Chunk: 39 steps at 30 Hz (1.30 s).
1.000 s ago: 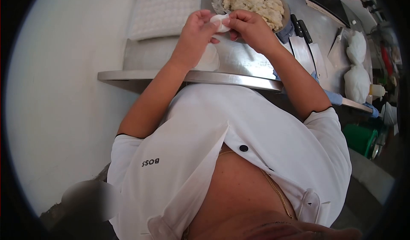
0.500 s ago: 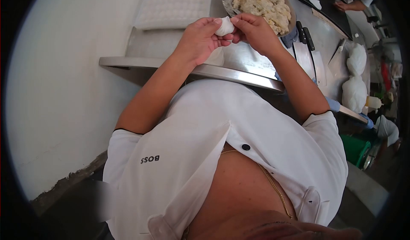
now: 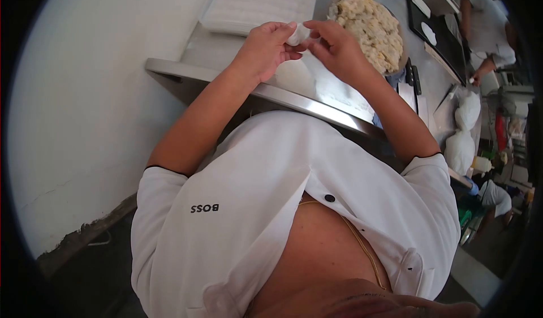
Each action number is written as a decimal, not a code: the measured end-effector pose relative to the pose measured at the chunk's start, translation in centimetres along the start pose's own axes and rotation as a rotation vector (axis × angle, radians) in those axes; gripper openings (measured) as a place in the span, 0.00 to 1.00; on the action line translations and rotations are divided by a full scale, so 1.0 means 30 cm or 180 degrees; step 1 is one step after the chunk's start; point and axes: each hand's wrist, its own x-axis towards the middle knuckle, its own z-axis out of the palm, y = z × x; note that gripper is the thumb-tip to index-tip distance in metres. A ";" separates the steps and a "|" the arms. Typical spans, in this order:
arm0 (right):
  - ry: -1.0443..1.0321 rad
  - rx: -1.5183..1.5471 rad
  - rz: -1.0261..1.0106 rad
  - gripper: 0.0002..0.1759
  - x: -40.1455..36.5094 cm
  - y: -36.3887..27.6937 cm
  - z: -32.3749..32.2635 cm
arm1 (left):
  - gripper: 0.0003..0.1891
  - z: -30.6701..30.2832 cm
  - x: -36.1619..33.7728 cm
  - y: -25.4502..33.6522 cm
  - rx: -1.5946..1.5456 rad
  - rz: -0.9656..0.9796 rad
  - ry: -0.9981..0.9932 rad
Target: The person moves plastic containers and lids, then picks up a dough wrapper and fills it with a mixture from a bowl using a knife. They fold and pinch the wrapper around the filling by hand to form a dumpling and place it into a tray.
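Observation:
A small white dumpling [image 3: 298, 34] sits in my left hand [image 3: 266, 49], pinched between thumb and fingers above the steel table [image 3: 339, 91]. My right hand [image 3: 337, 49] is beside it, with bent fingers apart and the fingertips close to the dumpling's right side. Just right of that hand stands a bowl heaped with pale, chunky filling [image 3: 370, 32]. Below my hands a round whitish thing [image 3: 294, 76] lies on the table, partly covered by my left hand.
A white tray with rows [image 3: 263, 4] lies at the back left by the wall. On the right are knives [image 3: 416, 80], tied white bags [image 3: 464, 131] and a black board [image 3: 432, 32]. Another person [image 3: 489, 32] stands beyond the board, and a further person [image 3: 495, 199] is at the far right.
My right fingers have spread and drawn slightly away from the dumpling, which stays in my left hand. The view has shifted, and the other person's hand has moved along the board.

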 end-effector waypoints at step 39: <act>0.0219 -0.1223 0.0618 0.16 1.003 0.450 0.637 | 0.20 -0.394 0.123 0.238 0.5401 -0.0426 0.0462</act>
